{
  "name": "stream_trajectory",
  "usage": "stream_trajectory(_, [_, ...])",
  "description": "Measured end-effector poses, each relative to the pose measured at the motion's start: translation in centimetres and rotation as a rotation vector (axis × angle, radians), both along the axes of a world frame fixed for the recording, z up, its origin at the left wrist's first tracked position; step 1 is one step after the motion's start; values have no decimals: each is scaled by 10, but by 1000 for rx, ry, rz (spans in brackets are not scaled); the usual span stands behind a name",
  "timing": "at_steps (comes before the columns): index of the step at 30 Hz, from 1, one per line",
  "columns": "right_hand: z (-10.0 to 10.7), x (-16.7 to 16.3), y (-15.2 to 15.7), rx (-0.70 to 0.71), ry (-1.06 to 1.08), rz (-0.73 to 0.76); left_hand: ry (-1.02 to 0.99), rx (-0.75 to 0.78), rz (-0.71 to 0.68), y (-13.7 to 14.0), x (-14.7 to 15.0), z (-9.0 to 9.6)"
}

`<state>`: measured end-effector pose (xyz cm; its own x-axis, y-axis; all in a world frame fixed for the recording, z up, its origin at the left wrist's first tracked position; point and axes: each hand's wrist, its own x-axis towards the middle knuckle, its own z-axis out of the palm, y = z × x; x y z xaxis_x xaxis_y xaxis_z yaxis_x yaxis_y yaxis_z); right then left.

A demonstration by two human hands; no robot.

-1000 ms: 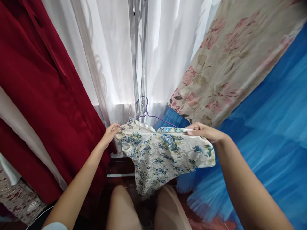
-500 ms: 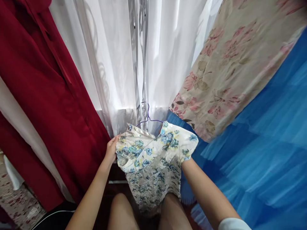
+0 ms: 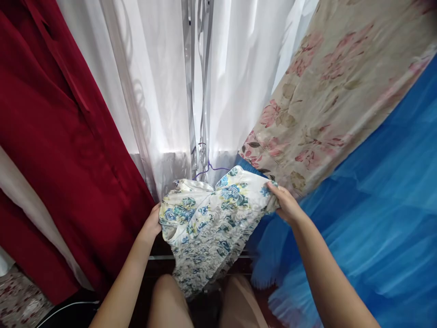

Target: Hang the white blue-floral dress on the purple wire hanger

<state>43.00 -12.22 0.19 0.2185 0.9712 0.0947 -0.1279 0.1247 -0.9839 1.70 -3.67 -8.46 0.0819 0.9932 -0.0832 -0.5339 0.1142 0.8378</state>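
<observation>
A white blouse (image 3: 218, 214) with blue and yellow flowers hangs on a purple hanger (image 3: 209, 166), spread between my two hands. My left hand (image 3: 152, 223) grips the edge of its left sleeve. On the other side, my right hand (image 3: 284, 200) pinches the right sleeve, thumb on top and fingers underneath. The blouse's gathered lower part slants down toward my knees. Most of the hanger is hidden inside the garment, and only its neck and upper arms show.
White curtains (image 3: 164, 91) hang behind, with pale ribbons (image 3: 201, 91) down the middle. Long red cloth (image 3: 78, 146) hangs at left. A beige floral cloth (image 3: 307, 100) and a blue tulle skirt (image 3: 368, 218) hang at right. My knees (image 3: 170, 300) are below the blouse.
My right hand has come out from under the right sleeve and now holds its edge from outside, farther right. The blouse has tilted, its lower part swinging left. My left hand has shifted slightly left.
</observation>
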Motion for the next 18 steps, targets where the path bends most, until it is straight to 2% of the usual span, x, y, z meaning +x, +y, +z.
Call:
stream_trajectory(2, [8,-4,1,-20,65,14,-15,69,64,-6,0,12])
stream_trajectory(5, [12,-17,4,11,178,-69,31,204,132,-22,1,43])
stream_trajectory(8, [9,-28,4,73,304,-180,276,416,149,-38,2,80])
stream_trajectory(12, [12,-40,-1,103,426,-238,615,697,320,-43,-2,120])
stream_trajectory(15, [23,-51,-4,131,451,-301,750,736,302,-38,-7,136])
stream_trajectory(18, [29,-60,-14,166,415,-391,839,755,270,-39,-8,141])
